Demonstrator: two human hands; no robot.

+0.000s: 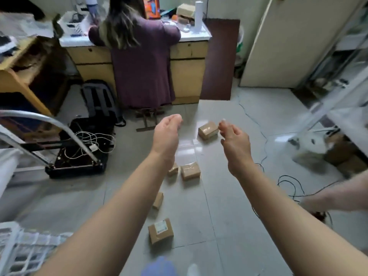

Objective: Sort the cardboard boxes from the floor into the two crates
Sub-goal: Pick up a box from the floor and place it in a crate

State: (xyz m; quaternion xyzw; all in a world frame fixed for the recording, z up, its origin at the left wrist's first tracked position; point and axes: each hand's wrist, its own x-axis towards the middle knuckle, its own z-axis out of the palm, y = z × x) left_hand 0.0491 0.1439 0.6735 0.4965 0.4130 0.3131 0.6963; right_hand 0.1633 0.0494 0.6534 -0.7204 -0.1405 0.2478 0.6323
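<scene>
Five cardboard boxes lie scattered on the tiled floor (229,206). The taped box (190,171) sits in the middle of them. Just beside its left edge is a smaller box (172,169), partly hidden behind my left forearm. Nearer to me than the taped box lies a narrow box (158,200), and nearer still a labelled box (161,231) with a white sticker on top. Beyond the taped box and a little to its right lies the far box (208,130).

My left grip (167,134) hangs in the air beyond the taped box and to its left, fingers loosely curled and holding nothing. My right grip (235,140) hangs beyond it and to its right, fingers relaxed, also empty.

A white lattice crate (25,253) shows well to the left of the taped box, close to me. An open black case (79,148) with white cables stands left of the taped box. Well beyond it, a person in purple (139,56) sits at a worktop (191,37).
</scene>
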